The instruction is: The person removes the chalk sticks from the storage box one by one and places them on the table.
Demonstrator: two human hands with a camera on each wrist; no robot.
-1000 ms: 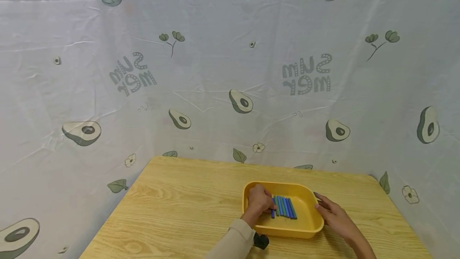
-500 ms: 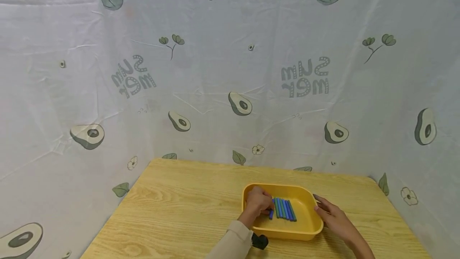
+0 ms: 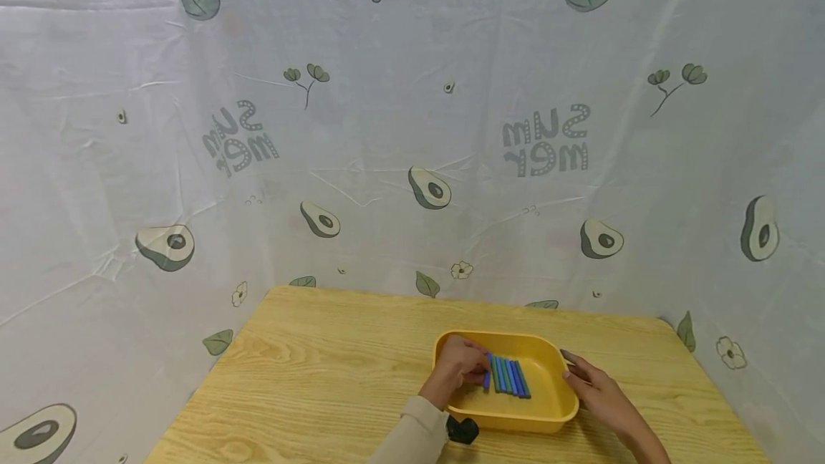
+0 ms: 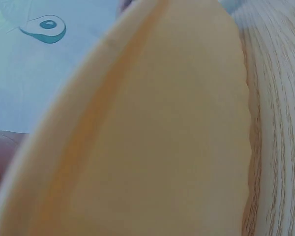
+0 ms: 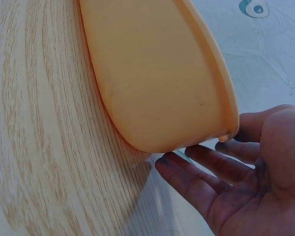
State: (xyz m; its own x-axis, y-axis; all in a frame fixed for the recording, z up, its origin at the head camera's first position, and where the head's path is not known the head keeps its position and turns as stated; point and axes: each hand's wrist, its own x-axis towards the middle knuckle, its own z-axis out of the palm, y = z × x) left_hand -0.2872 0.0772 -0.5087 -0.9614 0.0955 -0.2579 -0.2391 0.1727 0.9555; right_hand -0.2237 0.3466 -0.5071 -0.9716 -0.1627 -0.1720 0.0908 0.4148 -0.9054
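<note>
My left hand reaches into a yellow plastic tray in the head view. Its fingers pinch a blue stick, the leftmost of the set. Beside that stick lies a row of thin blue and green sticks, side by side on the tray floor. At the tray's right end, my right hand holds the rim, thumb at the edge and fingers against the outer wall. The right wrist view shows this hand at the tray corner. The left wrist view shows mostly tray wall, not the sticks.
The tray stands on a wood-grain table, right of its middle. Behind the table hangs a pale sheet printed with avocados and leaves. A black wrist device sits at my left sleeve, close to the tray's front wall.
My left fingers shift slightly at the leftmost blue stick, whose near end moves a little left. The right hand stays at the tray's rim. The head view tilts slightly upward.
</note>
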